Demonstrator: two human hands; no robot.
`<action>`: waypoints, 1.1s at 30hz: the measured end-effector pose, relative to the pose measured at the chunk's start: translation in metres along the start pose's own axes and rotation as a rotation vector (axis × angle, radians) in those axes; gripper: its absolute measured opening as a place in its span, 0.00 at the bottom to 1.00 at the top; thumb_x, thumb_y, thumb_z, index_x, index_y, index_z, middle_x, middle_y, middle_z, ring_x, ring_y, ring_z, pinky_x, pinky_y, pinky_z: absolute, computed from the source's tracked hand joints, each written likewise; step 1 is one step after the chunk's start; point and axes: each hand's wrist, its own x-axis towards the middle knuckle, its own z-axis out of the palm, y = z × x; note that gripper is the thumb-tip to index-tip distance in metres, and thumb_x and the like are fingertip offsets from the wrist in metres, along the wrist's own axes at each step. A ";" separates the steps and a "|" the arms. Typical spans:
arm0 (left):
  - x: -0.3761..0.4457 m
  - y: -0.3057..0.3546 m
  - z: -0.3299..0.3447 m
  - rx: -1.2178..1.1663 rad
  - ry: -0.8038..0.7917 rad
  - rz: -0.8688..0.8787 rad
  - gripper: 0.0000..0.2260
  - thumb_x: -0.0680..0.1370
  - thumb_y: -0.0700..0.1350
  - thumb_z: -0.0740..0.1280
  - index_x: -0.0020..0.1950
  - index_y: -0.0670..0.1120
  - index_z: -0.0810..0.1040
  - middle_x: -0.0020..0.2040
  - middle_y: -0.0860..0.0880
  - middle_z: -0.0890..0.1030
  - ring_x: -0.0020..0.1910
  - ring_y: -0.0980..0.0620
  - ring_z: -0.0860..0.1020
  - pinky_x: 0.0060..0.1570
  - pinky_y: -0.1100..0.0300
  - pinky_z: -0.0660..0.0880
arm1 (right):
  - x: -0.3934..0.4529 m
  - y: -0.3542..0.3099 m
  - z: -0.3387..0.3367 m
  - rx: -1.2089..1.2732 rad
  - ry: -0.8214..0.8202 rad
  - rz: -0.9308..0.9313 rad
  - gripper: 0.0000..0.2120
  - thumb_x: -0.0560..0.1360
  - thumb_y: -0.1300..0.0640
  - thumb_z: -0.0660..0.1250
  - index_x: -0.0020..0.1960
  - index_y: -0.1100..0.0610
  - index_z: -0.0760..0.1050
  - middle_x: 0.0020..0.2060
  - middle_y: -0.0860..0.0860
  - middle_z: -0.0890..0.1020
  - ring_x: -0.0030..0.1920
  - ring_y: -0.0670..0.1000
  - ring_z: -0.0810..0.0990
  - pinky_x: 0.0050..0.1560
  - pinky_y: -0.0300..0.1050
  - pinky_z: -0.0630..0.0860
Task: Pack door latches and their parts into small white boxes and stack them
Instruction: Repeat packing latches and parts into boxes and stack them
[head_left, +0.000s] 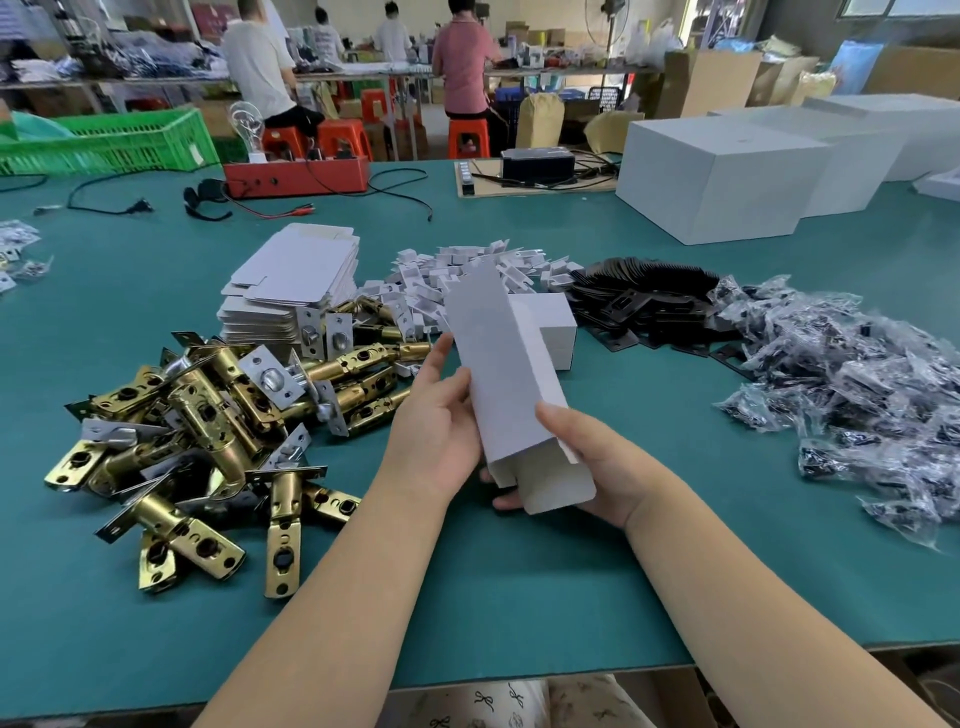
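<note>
1. both hands hold one small white box (506, 374) above the green table (519, 587), its long axis tilted away from the person
2. the left hand (441, 431) cups the box's left side, thumb curled against its face, fingers running under it
3. the right hand (582, 457) grips the near right end, thumb on the top edge, fingertips showing beneath the box
4. the near end of the box is open, its flaps hanging loose; what is inside cannot be told
5. a second box (553, 325) lies on the table just behind the held one
6. latches (218, 415) in brass and silver lie heaped to the left, near the left forearm
7. flat boxes (291, 286) are stacked behind the latches
8. a pile of small white inserts (467, 270) sits behind the held box
9. black plates (644, 301) are heaped to the right of the inserts, touching the clear bags (841, 384) of parts spread along the right side
10. big white cartons (717, 176) stand at the far right of the table; a red case (296, 179) sits far left of centre
</note>
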 end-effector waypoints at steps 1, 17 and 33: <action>0.000 0.001 0.000 -0.008 -0.008 0.008 0.18 0.76 0.33 0.61 0.63 0.50 0.72 0.50 0.43 0.84 0.48 0.46 0.83 0.52 0.47 0.80 | 0.001 0.000 -0.001 -0.047 0.063 -0.051 0.37 0.60 0.41 0.76 0.63 0.55 0.72 0.49 0.55 0.81 0.48 0.56 0.81 0.49 0.56 0.80; 0.007 0.008 -0.004 0.237 0.219 0.074 0.07 0.80 0.42 0.65 0.54 0.42 0.79 0.44 0.46 0.85 0.41 0.52 0.84 0.38 0.58 0.80 | 0.005 0.003 -0.009 -1.162 0.654 -0.410 0.39 0.63 0.48 0.77 0.71 0.40 0.65 0.62 0.46 0.71 0.61 0.50 0.65 0.68 0.51 0.59; 0.002 0.012 -0.009 0.319 0.302 0.066 0.05 0.76 0.38 0.68 0.50 0.43 0.81 0.42 0.46 0.83 0.39 0.50 0.81 0.39 0.54 0.78 | 0.004 0.003 -0.001 -1.441 0.693 -0.495 0.39 0.61 0.54 0.77 0.70 0.46 0.69 0.64 0.52 0.73 0.64 0.59 0.68 0.71 0.66 0.49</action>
